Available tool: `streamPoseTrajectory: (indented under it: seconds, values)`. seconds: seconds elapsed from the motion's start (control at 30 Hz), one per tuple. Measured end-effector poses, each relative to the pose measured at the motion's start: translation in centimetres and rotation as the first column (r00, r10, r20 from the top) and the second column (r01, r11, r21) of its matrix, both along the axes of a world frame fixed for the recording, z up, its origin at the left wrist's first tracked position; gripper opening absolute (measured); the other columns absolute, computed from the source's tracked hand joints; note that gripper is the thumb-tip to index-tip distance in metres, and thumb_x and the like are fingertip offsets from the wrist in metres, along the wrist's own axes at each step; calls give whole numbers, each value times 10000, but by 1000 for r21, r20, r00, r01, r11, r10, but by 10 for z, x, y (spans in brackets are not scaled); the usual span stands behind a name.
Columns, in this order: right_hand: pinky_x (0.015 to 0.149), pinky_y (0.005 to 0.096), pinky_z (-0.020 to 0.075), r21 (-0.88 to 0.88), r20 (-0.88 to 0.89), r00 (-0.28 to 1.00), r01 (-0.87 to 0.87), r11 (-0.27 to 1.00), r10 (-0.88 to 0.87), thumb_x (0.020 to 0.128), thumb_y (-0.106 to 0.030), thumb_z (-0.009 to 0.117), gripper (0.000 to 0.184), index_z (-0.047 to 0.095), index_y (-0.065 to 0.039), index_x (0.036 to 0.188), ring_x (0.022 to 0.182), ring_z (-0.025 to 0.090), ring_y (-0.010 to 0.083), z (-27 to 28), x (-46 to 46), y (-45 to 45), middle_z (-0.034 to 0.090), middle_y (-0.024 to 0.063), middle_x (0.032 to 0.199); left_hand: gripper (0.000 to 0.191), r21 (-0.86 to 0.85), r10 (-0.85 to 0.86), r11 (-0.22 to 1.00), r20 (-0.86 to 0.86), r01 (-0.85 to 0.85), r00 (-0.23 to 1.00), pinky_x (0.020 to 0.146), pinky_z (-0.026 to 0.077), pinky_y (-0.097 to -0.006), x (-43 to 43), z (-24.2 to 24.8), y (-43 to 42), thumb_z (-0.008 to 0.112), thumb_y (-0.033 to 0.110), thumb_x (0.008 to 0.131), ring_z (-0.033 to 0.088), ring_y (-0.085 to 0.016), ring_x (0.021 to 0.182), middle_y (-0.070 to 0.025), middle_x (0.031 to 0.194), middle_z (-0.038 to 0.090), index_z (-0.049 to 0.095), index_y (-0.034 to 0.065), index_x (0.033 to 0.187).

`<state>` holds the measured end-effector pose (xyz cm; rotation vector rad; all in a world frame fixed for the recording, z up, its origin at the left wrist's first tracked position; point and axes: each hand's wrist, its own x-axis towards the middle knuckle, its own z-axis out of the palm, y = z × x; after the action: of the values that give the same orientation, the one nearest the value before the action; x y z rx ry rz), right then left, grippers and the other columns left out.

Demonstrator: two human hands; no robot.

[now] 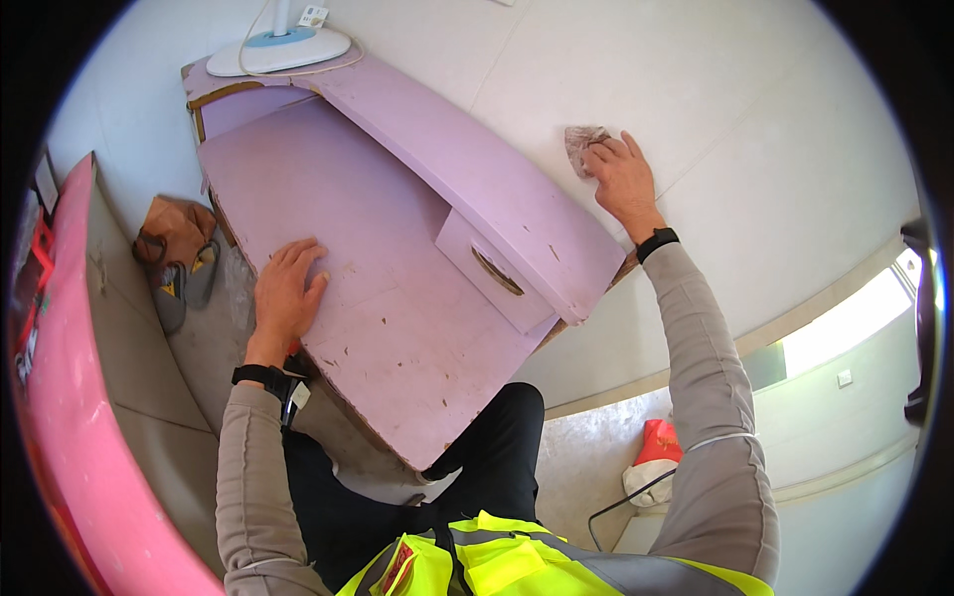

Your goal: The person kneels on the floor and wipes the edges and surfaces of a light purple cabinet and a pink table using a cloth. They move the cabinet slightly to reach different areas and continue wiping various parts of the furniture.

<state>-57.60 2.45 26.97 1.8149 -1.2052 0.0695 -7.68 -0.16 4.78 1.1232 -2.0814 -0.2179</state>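
A crumpled brownish-grey cloth (577, 153) lies flat to the white wall panel (715, 97), with the fingers of my right hand (624, 179) pressing on it. My left hand (287, 294) rests on the lilac desk top (373, 246) near its left edge, fingers slightly apart and holding nothing. The desk's paint is chipped in several spots. Along its wall side runs a raised shelf (447, 141), and a small drawer (492, 272) with a slot handle sits beneath it. Dark bands circle both wrists.
On the shelf's far end stands a white-and-blue round base (279, 48) with a cord. Shoes (186, 287) and a brown bag (177, 227) lie on the floor at left, beside a pink-edged panel (112, 417). A red bag (659, 441) lies at lower right.
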Motion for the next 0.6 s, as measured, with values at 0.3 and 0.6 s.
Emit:
streamPoseTrajectory:
  seconds: [0.3,0.6]
  values:
    - [1176,449,423,274,-114,989,118,954,-90,750,21,624,262,694,-102,971,1148,609,254,-13,2,-8,697,17,1060,352,7,17,1000,-12,-16,1000,1107,459,-447,0,2,2,684,166,905,554,-338,1331,-85,1408,639,668,116,1253]
    - [1123,434,452,-140,-64,998,-21,990,12,830,34,594,384,726,-96,1166,1304,594,294,110,9,-85,691,90,1302,350,2,30,1000,-13,-30,999,1099,463,-439,-3,6,3,692,153,885,555,-320,1326,-83,1395,645,678,100,1231]
